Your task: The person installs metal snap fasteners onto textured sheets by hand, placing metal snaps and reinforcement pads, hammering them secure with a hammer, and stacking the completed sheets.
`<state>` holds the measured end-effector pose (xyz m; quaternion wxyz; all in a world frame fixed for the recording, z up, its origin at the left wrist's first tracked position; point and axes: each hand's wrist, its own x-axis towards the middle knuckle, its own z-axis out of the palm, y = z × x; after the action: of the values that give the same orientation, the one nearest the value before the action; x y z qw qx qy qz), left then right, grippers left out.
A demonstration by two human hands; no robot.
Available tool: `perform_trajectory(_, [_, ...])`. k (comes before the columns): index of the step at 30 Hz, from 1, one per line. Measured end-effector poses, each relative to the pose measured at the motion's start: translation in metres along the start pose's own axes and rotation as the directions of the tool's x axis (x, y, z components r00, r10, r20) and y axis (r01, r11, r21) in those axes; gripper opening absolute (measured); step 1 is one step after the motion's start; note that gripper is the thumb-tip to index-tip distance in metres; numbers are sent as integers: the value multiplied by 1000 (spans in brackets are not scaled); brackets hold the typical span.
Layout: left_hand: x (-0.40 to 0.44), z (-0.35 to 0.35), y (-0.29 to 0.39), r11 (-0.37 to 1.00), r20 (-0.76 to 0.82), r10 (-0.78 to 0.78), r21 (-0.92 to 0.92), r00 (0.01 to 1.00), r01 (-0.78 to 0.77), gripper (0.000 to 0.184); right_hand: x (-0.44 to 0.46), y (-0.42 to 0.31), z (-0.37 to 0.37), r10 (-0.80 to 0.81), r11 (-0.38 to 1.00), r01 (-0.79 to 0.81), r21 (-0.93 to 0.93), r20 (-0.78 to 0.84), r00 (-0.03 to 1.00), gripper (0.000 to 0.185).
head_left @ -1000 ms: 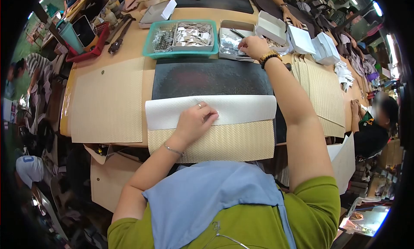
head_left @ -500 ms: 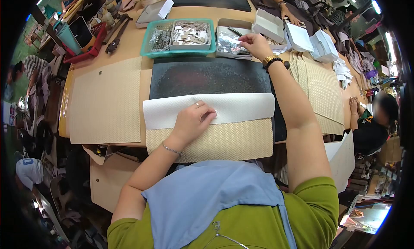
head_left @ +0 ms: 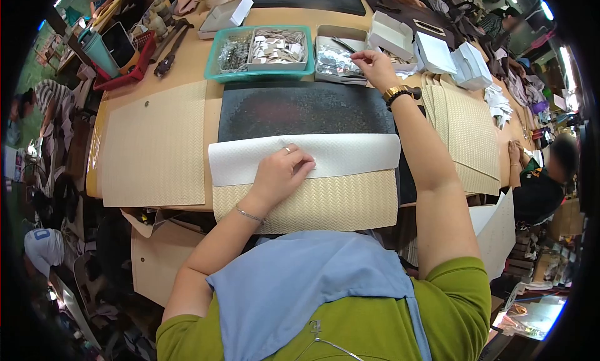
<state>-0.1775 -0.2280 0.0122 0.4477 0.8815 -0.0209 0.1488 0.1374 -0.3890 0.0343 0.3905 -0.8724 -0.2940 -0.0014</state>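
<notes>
My left hand [head_left: 283, 175] rests on the folded-over white flap [head_left: 250, 158] of a cream woven-pattern sheet [head_left: 306, 206]. Its fingers are curled with the tips pressed together; whatever they pinch is hidden. Under the sheet's far part lies a dark, worn board [head_left: 300, 108]. My right hand [head_left: 376, 68], closed in a pinch, hovers at the right edge of an open box [head_left: 340, 80] with small shiny silver pieces [head_left: 335, 60] and a dark thin tool [head_left: 343, 45] in it. What sits between the right fingertips is too small to make out.
A teal tray [head_left: 259, 76] holds metal bits and a box of small pale pieces. Textured sheets lie at left [head_left: 153, 148] and in a stack at right [head_left: 469, 136]. White boxes [head_left: 434, 53] and a red basket [head_left: 128, 70] stand farther back. Other people sit around the table.
My right hand has shifted slightly, its fingertips still pinched by the silver pieces. My left hand stays on the flap. Another person's hand at the far right has drawn back toward the top edge.
</notes>
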Motion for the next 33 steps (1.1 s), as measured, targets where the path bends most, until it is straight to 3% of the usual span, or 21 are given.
perform_trajectory(2, [-1,-1,0,1000,6,-9,18,1000,9,8,-9,-8,1,-33,999,32,-14,-53,998,16])
perform_trajectory(6, [-3,-3,-2,999,72,-25,29,997,23,16,-75,-72,14,-64,931,25,365,95,993,15])
perform_trajectory(8, [0,-7,-4,999,75,-16,-45,997,19,25,-117,-102,15,-73,943,-33,331,304,950,13])
perform_trajectory(9, [0,-7,-8,997,102,-16,-80,995,24,43,-137,-110,20,-89,942,-36,334,351,932,12])
perform_trajectory(10, [0,-7,-9,994,109,-33,-104,993,44,46,-151,-113,22,-101,953,-29,300,406,908,12])
perform_trajectory(12, [1,-8,-8,986,121,-54,-149,991,72,52,-170,-113,31,-95,932,-82,353,457,885,12])
perform_trajectory(13, [3,-12,-4,988,162,-92,-110,983,110,54,-173,-117,29,-39,958,-107,266,491,870,14])
perform_trajectory(16, [2,-11,-6,984,180,-124,-101,976,143,54,-177,-117,34,-10,963,-121,241,480,877,16])
perform_trajectory(19, [2,-10,-4,977,150,-149,-128,977,169,47,-178,-111,42,-13,962,-112,249,451,892,15])
perform_trajectory(22, [1,-9,-4,982,123,-96,-149,988,114,36,-179,-100,48,-131,972,37,231,403,906,16])
perform_trajectory(25, [-2,-5,-10,995,69,-41,-91,997,47,25,-176,-95,29,-196,961,154,229,176,965,16])
perform_trajectory(27, [-4,-5,-10,996,74,-24,-90,997,31,19,-166,-81,-3,-112,981,114,155,-21,993,15])
perform_trajectory(28, [-3,-5,-9,996,75,-11,-89,997,18,16,-160,-55,-18,-116,987,129,96,-132,985,16])
perform_trajectory(29, [-3,-4,-9,996,71,-20,-90,997,26,14,-158,-28,-36,-13,998,4,-59,-162,987,20])
perform_trajectory(31, [-3,-2,-9,995,59,-37,-93,998,43,11,-168,22,-58,-53,836,-112,-537,-281,958,42])
perform_trajectory(33, [-3,-2,-7,999,52,-16,-49,999,19,11,-185,72,-63,126,774,-258,-578,-258,958,47])
